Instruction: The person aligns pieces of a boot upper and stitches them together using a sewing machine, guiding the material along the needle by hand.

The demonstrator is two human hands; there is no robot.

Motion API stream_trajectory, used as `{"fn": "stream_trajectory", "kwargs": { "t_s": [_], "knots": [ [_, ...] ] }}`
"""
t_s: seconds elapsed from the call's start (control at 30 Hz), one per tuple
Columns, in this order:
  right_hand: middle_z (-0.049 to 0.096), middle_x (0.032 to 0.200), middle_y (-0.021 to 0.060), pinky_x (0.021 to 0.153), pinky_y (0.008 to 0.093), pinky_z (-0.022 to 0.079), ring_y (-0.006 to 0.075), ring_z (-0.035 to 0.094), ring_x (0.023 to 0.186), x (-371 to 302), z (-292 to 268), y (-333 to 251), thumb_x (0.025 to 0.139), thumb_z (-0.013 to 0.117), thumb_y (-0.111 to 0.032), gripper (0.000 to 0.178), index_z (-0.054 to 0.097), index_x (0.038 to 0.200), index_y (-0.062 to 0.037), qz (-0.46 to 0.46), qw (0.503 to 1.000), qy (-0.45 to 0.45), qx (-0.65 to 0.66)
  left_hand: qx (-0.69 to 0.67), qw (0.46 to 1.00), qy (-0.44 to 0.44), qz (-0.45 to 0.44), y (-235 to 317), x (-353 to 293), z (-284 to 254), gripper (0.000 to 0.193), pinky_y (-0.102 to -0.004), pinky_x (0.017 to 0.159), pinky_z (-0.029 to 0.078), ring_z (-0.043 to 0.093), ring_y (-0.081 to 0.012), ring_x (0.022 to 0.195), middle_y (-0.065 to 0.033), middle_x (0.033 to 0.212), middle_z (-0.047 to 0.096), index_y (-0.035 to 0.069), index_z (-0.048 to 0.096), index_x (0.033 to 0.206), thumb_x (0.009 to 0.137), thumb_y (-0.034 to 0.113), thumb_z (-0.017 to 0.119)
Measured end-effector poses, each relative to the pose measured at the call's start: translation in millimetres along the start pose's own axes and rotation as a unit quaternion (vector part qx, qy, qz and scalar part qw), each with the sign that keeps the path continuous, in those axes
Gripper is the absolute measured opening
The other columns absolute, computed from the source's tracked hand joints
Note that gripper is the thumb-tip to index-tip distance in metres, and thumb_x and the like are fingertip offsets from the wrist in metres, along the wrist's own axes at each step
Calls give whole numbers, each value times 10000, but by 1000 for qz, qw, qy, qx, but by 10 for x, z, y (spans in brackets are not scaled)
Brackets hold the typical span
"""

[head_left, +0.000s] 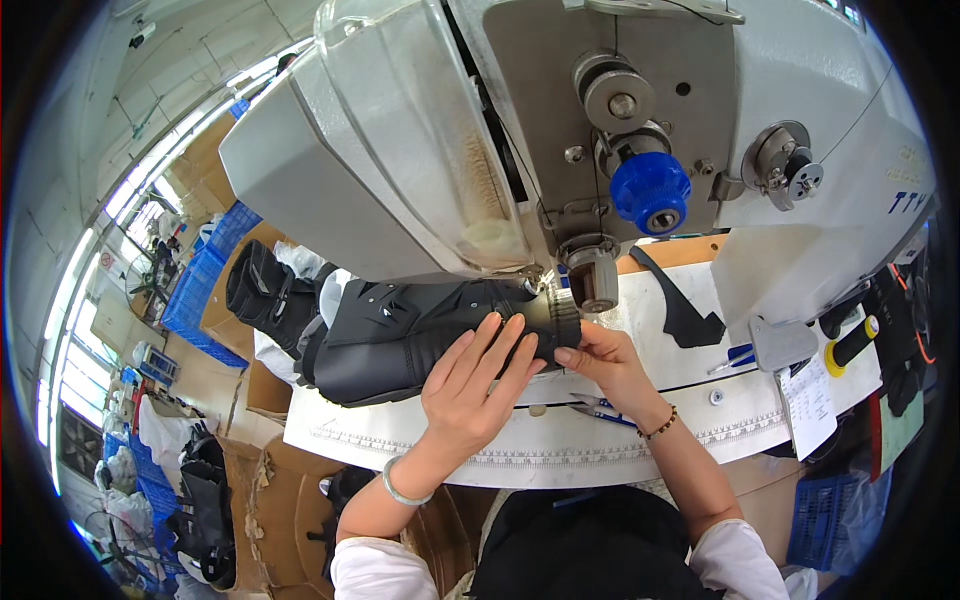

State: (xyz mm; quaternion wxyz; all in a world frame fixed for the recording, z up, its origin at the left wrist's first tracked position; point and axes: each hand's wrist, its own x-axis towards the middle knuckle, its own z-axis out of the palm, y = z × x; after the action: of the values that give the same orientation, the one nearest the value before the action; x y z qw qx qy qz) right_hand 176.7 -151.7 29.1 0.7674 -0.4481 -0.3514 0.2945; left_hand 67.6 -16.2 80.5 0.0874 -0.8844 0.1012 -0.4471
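Note:
A black boot upper (375, 355) lies on its side on the white sewing table (480, 440), with its ribbed end under the head of a large grey sewing machine (400, 150). My left hand (472, 390) rests on the upper, its fingers stretched out and nearly flat. At the ribbed end, my right hand (610, 368) pinches the edge between thumb and fingers. The machine head and the upper partly hide the stitching spot. A pair of blue-handled thread snips (603, 409) lies just beside my right wrist.
A loose black cut piece (683, 308), a small metal bobbin (716, 397), a paper slip (808, 402) and a black thread spool (852, 346) are on the right. Another black boot (268, 298) stands at the left, near blue crates (205, 285) and an open cardboard box (285, 520).

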Motion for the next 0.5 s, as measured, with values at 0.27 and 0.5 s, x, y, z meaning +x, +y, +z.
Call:
{"fn": "stream_trajectory", "kwargs": {
  "t_s": [0.27,0.5],
  "knots": [
    [581,981,5,779,205,423,53,500,912,-41,-36,-37,831,586,-30,236,573,1065,-5,7,1000,-8,19,16,1000,12,1,44,-2,16,301,-305,849,416,585,-222,997,-61,997,639,69,654,933,660,165,737],
    [586,974,11,771,219,423,58,502,907,-17,-38,57,793,635,-31,248,595,1037,-8,-16,1000,13,8,46,999,8,22,53,6,40,216,-297,837,420,603,-225,966,-61,968,642,69,663,921,730,170,675]
  ]
}}
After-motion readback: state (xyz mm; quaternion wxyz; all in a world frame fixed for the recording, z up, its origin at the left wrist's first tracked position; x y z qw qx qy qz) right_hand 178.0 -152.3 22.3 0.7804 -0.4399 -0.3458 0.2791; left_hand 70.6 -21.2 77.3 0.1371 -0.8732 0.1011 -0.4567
